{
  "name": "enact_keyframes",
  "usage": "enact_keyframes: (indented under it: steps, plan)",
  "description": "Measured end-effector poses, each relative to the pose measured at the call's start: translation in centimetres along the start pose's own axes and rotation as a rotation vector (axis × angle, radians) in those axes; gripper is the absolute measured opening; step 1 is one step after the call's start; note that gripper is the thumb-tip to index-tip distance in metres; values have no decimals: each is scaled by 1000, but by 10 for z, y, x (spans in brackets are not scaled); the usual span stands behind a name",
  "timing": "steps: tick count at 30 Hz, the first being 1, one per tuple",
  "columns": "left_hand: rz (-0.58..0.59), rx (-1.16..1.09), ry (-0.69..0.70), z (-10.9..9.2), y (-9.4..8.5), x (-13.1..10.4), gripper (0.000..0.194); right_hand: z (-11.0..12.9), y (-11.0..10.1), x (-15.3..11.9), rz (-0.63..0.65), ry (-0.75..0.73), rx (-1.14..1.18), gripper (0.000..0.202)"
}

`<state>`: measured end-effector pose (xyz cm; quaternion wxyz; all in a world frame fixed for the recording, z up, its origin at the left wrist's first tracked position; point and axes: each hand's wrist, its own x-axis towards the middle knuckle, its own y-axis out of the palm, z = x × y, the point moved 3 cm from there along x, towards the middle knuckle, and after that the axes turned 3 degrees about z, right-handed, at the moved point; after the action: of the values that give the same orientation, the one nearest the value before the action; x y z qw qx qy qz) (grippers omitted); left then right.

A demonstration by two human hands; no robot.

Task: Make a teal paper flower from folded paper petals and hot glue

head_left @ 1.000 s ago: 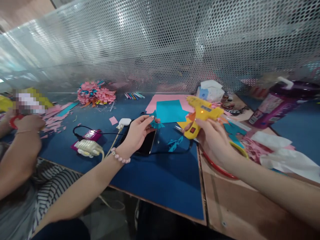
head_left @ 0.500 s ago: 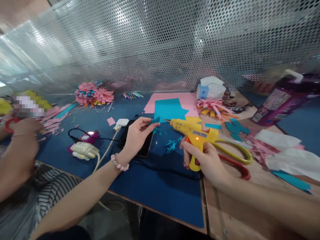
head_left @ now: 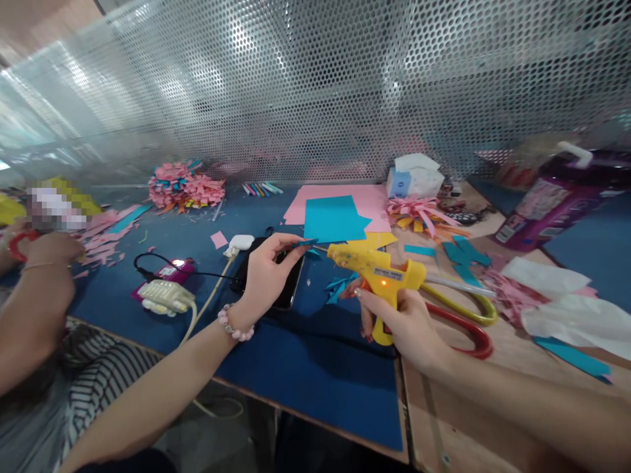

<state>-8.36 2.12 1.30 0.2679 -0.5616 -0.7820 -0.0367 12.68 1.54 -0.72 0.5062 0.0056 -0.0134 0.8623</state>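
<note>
Between its thumb and fingers my left hand (head_left: pixel 271 266) pinches a small piece of blue paper (head_left: pixel 309 243). My right hand (head_left: pixel 401 315) grips a yellow hot glue gun (head_left: pixel 377 269), whose orange light is lit. The gun's metal nozzle points left and is at or very near the blue paper; whether they touch I cannot tell. Cut blue paper pieces (head_left: pixel 339 287) lie on the table just below the gun. A black phone (head_left: pixel 290 289) lies partly hidden under my left hand. Behind the gun rests a large blue paper sheet (head_left: pixel 332 217).
Scissors with red and yellow handles (head_left: pixel 486 309) lie right of the gun. A purple bottle (head_left: pixel 547 203) and a tissue box (head_left: pixel 414 180) stand further back. Left are a power strip (head_left: pixel 167 295) with cables and a co-worker's hand (head_left: pixel 52 253). A perforated metal panel (head_left: pixel 315 92) borders the table.
The glue gun has shifted slightly left and down, its nozzle now closer to the blue paper. That paper has turned flatter in my left hand, which has barely moved.
</note>
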Motion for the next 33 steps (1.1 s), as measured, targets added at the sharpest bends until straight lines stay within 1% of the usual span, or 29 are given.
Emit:
enact_keyframes:
  steps: [5,12,19,26,30,33]
  plan:
    - [5,-2,-12,1,0,-2,17,-1,0,1,15,-4,-15,43]
    - [47,46,56,-7,2,-5,13,-1,-1,1,13,-23,-63,46]
    - [4,38,85,-13,2,-7,9,-5,-2,-1,22,-12,-87,51]
    - [54,58,137,-13,2,-8,9,-7,-2,-1,11,19,-82,46]
    - [60,63,151,-14,1,-9,9,-6,-2,-2,14,14,-76,48]
    - [62,75,160,-16,2,-9,9,-7,-2,-3,6,47,-52,47]
